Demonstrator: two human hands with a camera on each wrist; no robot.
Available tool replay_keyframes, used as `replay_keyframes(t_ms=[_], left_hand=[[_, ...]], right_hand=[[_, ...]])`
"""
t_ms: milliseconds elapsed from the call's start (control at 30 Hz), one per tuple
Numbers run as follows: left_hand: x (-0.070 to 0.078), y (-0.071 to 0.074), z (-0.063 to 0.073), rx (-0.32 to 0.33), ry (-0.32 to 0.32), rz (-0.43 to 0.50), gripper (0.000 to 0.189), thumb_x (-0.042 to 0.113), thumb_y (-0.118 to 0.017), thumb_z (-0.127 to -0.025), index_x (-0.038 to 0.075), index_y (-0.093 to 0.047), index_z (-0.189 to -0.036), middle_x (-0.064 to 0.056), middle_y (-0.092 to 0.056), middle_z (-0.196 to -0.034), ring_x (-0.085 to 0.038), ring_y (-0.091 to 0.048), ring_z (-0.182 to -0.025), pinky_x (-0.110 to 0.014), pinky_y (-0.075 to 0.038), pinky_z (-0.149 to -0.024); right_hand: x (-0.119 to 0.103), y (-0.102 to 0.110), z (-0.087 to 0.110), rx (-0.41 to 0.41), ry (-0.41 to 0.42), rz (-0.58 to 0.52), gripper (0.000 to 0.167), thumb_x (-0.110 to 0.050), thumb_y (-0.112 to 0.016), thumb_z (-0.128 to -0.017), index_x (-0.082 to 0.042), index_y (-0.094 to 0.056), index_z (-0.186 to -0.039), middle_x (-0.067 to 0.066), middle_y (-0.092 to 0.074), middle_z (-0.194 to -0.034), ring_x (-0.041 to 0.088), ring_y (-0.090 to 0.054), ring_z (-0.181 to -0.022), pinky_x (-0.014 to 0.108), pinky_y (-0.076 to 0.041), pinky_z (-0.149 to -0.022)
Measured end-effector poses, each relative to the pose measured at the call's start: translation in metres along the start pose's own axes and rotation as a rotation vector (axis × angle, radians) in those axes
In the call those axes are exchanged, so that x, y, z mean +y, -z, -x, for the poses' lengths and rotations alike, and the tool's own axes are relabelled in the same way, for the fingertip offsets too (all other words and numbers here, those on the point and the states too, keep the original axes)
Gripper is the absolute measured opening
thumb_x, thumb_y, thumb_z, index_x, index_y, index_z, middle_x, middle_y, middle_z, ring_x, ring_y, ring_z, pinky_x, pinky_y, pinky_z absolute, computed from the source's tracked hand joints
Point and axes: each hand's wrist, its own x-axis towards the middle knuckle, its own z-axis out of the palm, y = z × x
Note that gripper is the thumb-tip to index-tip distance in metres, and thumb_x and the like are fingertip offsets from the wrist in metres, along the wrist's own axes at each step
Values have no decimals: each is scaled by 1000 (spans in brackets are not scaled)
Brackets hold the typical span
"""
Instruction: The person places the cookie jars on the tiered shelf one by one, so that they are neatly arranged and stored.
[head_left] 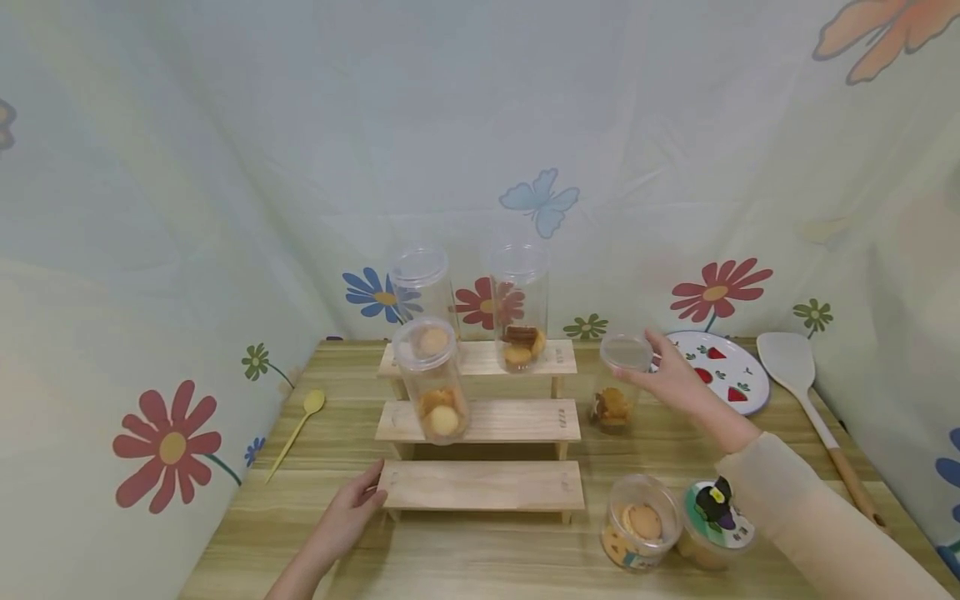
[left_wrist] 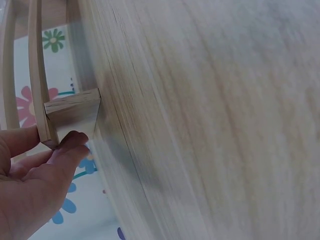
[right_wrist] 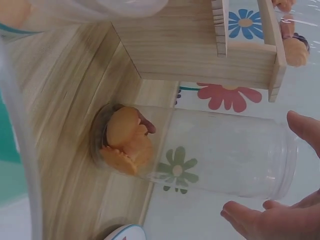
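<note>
At the far left, from where I stand, a yellow spoon (head_left: 314, 401) lies on the wood-grained worktop (head_left: 465, 567), beside the floral sheet (head_left: 480, 125) that hangs around it. Next comes the person's left hand (head_left: 348, 517), thumb and fingers gripping the left end of the lowest board of a three-step wooden stand (head_left: 483, 485). On the top step, at the left, stands a tall clear canister (head_left: 420, 287), its lower part hidden by the cookie canister (head_left: 431, 383) on the middle step in front of it. Farther right on the top step is a chocolate-cookie canister (head_left: 520, 308), with dark and golden biscuits at its bottom. Just past the stand's right side, the clear jar (head_left: 615, 392) stands upright on the worktop, biscuits heaped low inside, and the right hand (head_left: 667, 379) curves its thumb and fingers around the lidded top. Nearer the person sit a short tub (head_left: 641, 525) of round cookies and, right beside it, a green-lidded tub (head_left: 716, 521). Behind the right forearm lies a fruit-patterned plate (head_left: 731, 367); rightmost is a white spatula (head_left: 787, 358) with a wooden handle.
</note>
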Motion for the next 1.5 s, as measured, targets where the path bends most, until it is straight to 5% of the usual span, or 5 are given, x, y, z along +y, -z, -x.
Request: replay_keyframes(t_ms=[400,900,1500], left_hand=[[-2,-1,0,1,-3,23,50,4,-52,-99,-12,-33,-143,-31,-39,-142,-39,-47,-124,-40,-43,-100],[-4,0,-1,-3,-8,42,51,4,-52,-99,-12,-33,-143,-32,-38,-142,-40,-45,-125,-38,-44,-100],[-3,1,-1,-12,-18,14,51,3,-52,-99,-14,-32,-142,-33,-37,-142,-41,-45,-124,-37,-44,-99]], right_hand=[[5,-1,-1,-42,-13,-25,84,-27,-70,-90,7,-17,-147,33,-29,-143,53,-28,-131,61,-35,-102],[7,-1,-1,-27,-8,-54,84,-29,-72,-88,5,-24,-146,31,-35,-141,50,-33,-129,58,-38,-101],[-20,13,15,14,13,-18,86,-39,-74,-85,-2,-28,-148,22,-44,-137,40,-44,-125,51,-45,-97]])
